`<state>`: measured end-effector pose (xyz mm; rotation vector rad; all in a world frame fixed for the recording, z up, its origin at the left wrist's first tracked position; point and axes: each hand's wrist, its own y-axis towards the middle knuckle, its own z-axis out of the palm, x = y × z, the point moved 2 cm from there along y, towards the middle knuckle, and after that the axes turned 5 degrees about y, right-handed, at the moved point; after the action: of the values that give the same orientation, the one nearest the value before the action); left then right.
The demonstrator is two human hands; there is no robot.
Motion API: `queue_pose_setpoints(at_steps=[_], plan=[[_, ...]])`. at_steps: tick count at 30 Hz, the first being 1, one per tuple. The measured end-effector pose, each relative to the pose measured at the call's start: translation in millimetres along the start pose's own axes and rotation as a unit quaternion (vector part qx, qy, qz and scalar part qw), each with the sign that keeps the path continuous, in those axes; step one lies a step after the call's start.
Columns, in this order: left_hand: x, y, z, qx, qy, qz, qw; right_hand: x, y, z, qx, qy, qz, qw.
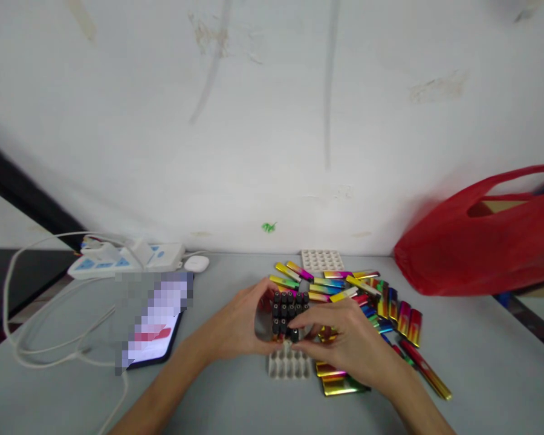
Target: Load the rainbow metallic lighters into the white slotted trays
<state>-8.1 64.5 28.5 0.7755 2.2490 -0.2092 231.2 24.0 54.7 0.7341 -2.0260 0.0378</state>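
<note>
one phone [163,329] lying at left on the surface [231,393]. left hand [242,320] curled round a bundle of black-ended pieces [291,309], right above the pale tray [290,367] in view; can't tell if they touch. right hand [335,332] pinching one piece [294,335] at the bundle's near edge. risk: if left grip slackens or right pushes too hard, pieces could slip, scatter into the shiny sticks [403,318] at right.

Grey table [236,402] bears a phone [161,320] and seemingly metallic cases [414,329].
</note>
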Motion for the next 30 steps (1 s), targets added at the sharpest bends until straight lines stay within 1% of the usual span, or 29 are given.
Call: queue_pose_setpoints(at_steps=[6,10,12,14,15,16,17,19,20,22,26,30], plan=[[-4.4,1.0,-2.3,0.006,-0.009,0.003,1.0,3.0,1.3,0.1,-0.025,-0.016,-0.041,0.999],[-2.8,0.0,-1.6,-0.001,0.002,0.001,1.0,7.2,1.9,-4.7,-0.077,0.029,-0.036,0.996],[-2.2,-0.5,-1.4,-0.008,0.006,0.0,1.0,5.2,2.0,-9.7,-0.126,0.028,-0.013,0.992],[-2.0,-0.8,-1.2,-0.008,0.009,-0.002,1.0,-1.6,1.9,-16.6,-0.183,-0.008,0.037,0.982],[-2.0,-0.8,-1.1,-0.007,0.011,-0.003,1.0,-6.4,1.9,-20.1,-0.199,-0.035,0.07,0.977],[-1.8,-0.7,-1.0,-0.007,0.012,-0.005,1.0,-11.4,1.9,-23.2,-0.201,-0.063,0.102,0.972],[-1.7,-0.6,-0.8,-0.006,0.011,-0.007,1.0,-16.2,2.2,-25.6,-0.181,-0.09,0.129,0.971],[-1.2,-0.4,-0.3,-0.004,0.009,-0.009,1.0,-23.7,2.4,-28.6,-0.117,-0.136,0.162,0.97],[-1.0,-0.2,-0.1,-0.003,0.007,-0.011,1.0,-26.1,2.2,-29.4,-0.088,-0.157,0.172,0.969],[-0.8,0.0,0.2,-0.003,0.003,-0.016,1.0,-28.6,1.3,-30.3,-0.049,-0.195,0.186,0.962],[-1.6,0.2,0.1,-0.007,-0.007,-0.018,1.0,-32.0,-0.9,-29.1,-0.004,-0.252,0.203,0.946],[-1.3,0.4,0.1,-0.009,-0.008,-0.015,1.0,-39.0,-2.1,-27.5,0.011,-0.265,0.21,0.941]])
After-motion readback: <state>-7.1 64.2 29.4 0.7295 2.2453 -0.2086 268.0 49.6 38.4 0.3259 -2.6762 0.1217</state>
